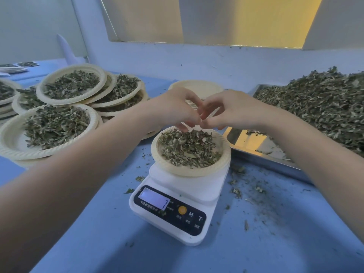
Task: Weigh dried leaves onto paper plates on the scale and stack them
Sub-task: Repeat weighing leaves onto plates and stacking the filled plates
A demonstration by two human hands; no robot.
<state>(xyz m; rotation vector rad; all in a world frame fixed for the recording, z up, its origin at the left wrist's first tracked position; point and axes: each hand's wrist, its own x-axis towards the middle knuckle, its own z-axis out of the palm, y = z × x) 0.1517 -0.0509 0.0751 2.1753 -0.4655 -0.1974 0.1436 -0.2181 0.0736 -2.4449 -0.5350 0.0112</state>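
Both hands' grips (200,120) meet above plate (220,166) — leaves (189,148) just below.

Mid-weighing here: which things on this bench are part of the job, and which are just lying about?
In the job: scale; plate on the scale; dried leaf heap in the metal tray; empty plate stack; filled plates; left hand; right hand.

Lying about: leaf crumbs on the blue tabletop; flat packets far left.

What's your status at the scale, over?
Both hands, left and right, fingers curled together over the plate; grip unclear. Plate of leaves on scale. Nothing blocking.
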